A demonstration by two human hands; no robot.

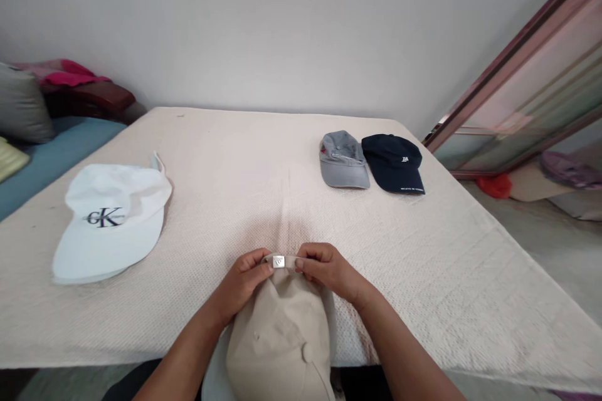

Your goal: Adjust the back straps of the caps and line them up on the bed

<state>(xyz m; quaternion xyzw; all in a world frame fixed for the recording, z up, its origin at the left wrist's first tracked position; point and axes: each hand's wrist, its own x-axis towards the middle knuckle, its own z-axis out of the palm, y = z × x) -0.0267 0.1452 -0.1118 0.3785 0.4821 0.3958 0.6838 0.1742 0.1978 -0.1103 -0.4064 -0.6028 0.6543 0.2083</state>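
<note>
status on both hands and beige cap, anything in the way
Left hand, right hand on strap, either side of clasp. Beige cap held, strap end forward. White cap left, grey cap and navy cap right, none touching it.

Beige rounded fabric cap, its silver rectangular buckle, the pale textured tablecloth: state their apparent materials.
Cap: matte fabric, probably cotton, from its soft creases. Buckle: shiny, likely metal from its bright glint, perhaps plated plastic. Tablecloth: matte, seemingly woven textile, by its fine dimpled pattern.
</note>
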